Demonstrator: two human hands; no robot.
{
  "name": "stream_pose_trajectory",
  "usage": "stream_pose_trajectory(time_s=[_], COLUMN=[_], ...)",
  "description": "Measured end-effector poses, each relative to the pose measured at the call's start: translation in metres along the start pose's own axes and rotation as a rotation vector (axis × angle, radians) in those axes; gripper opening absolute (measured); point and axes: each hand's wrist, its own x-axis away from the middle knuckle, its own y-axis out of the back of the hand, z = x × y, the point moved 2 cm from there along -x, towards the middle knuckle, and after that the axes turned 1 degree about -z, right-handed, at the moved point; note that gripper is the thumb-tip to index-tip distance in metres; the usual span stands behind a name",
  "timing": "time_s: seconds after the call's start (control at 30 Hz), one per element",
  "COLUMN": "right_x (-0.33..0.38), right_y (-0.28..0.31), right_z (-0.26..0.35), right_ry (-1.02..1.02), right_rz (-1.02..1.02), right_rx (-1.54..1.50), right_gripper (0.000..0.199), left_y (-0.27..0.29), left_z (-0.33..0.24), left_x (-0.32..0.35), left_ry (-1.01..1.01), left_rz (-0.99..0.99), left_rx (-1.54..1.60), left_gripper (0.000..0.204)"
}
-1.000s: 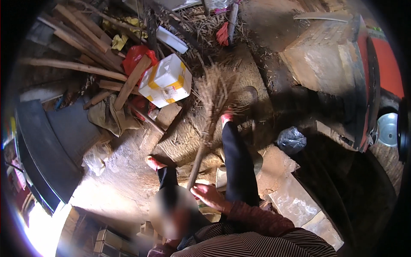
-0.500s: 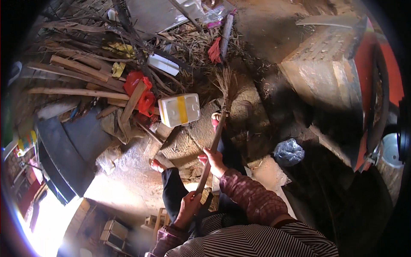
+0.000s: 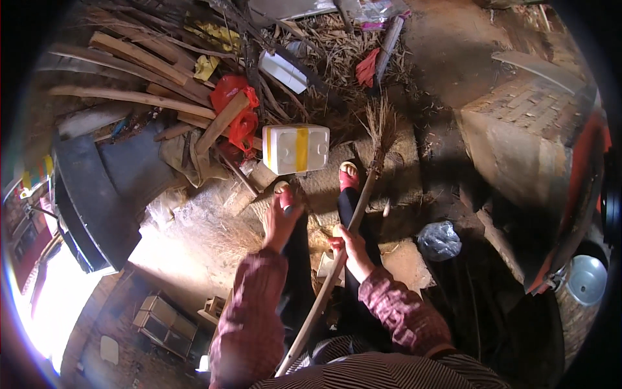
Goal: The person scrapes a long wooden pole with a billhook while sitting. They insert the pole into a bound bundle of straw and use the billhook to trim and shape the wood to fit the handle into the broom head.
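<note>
A broom (image 3: 359,207) with a long wooden handle slants across the middle, its frayed twig head (image 3: 380,126) down on the floor. My right hand (image 3: 354,251) is closed around the middle of the handle, whose top end runs back along my body. Off the broom and empty, my left hand (image 3: 280,225) is held out with its fingers apart, in front of my left foot. Just beyond that hand stands a white foam box (image 3: 315,150) with a yellow tape strip, not touched by it.
Firewood (image 3: 139,58) and a red plastic bag (image 3: 234,104) lie at the far left. Dry twigs (image 3: 337,55) litter the back. A dark grey panel-like object (image 3: 123,188) stands left, a brick stove-like block (image 3: 518,123) right. A crumpled clear bag (image 3: 439,240) lies near the right leg.
My left hand has let go of the broom handle and moved forward. The right hand still holds the broom. The whole view has shifted, with the surroundings now further right.
</note>
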Motion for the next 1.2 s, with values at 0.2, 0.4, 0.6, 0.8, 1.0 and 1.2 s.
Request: stream_pose_trajectory(time_s=[0.2,0.4,0.6,0.8,1.0,1.2], right_x=[-0.016,-0.028,-0.040,-0.046,-0.052,-0.052], right_y=[-0.011,-0.024,-0.032,-0.029,-0.027,-0.026], right_z=[-0.029,-0.046,-0.064,-0.074,-0.075,-0.073], right_ry=[0.021,0.074,0.012,-0.033,-0.041,-0.068], right_rz=[0.053,0.013,-0.053,-0.003,-0.013,0.021], right_rx=[0.107,0.096,0.086,0.147,0.114,0.104], right_gripper=[0.037,0.052,0.044,0.047,0.048,0.048], left_y=[-0.033,-0.052,-0.059,-0.079,-0.076,-0.064], left_z=[0.064,0.066,0.095,0.101,0.114,0.132], left_x=[-0.172,-0.195,-0.188,-0.207,-0.230,-0.231], left_ry=[0.143,-0.065,-0.067,-0.136,-0.126,-0.158], left_rz=[0.004,0.017,0.218,-0.038,0.126,0.227], left_rx=[-0.165,-0.168,-0.053,-0.066,0.197,0.236], left_gripper=[0.062,0.044,0.091,0.101,0.106,0.103])
